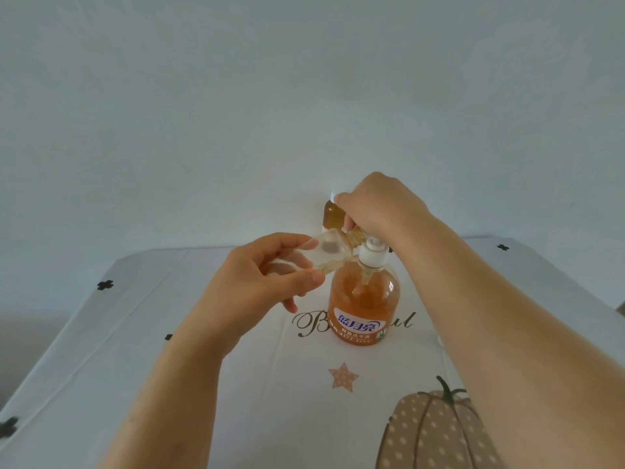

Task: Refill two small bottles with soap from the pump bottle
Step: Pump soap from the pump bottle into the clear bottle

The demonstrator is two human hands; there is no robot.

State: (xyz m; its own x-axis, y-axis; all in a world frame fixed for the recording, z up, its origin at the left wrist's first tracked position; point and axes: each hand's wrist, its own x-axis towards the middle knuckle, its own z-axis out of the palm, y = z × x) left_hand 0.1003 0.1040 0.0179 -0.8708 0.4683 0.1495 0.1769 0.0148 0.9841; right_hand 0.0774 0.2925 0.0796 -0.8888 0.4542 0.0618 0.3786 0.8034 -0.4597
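Observation:
An orange pump bottle (363, 306) of soap with a white collar stands upright on the table's middle. My right hand (375, 208) is curled over the pump head from above, hiding most of it. My left hand (267, 275) pinches a small clear bottle (329, 253), tilted on its side, with its mouth against the pump's spout; a little amber soap shows at its neck. A second small bottle (333, 213), filled with amber soap, stands behind the pump, partly hidden by my right hand.
The table wears a white cloth (216, 401) printed with black clovers, script lettering, a star and a pumpkin. A plain pale wall rises right behind the table's far edge. The table's left and right edges fall away at the frame's sides.

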